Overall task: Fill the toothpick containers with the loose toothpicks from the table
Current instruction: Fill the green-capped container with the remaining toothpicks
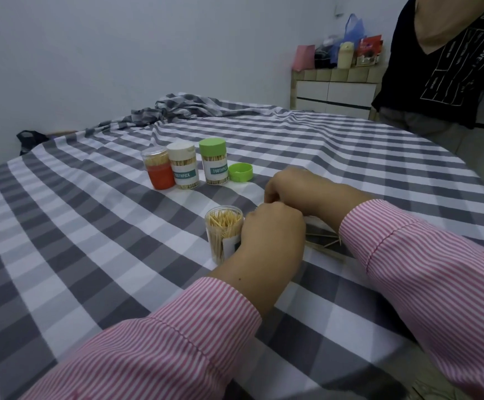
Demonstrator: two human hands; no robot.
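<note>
the white-capped container [183, 166] and the green-capped container [214, 162] each carry a teal label reading "toothpick". the black shirt [448, 62] has white lettering, mostly unreadable.

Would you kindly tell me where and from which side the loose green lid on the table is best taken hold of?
Probably by its rim, from above. The green lid lies apart from the green-capped container with its opening facing up, so a thumb and finger could pinch opposite sides of the low round wall. Coming from the right keeps the hand off that container, which stands close on its left.
</note>
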